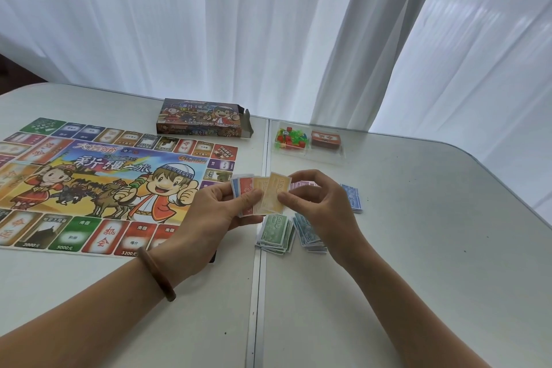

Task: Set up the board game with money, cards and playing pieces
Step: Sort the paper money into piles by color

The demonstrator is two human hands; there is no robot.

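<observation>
My left grip (221, 212) curls round a fan of small blue, red and yellow paper play-money notes (254, 191). My right grip (316, 200), just beside it, pinches the outermost yellow note (276, 191), long axis upright. Below and beyond my right grip, sorted piles (274, 231) lie on the white counter (418, 248), partly hidden.

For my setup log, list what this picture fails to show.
Head view:
1. Colourful paper game board: left side cut off by frame edge.
2. Pink banknote pile: mostly behind right hand.
3. Small coloured plastic pieces in clear tray: too small to count.
4. Fanned paper banknotes: partly covered by left hand.
</observation>
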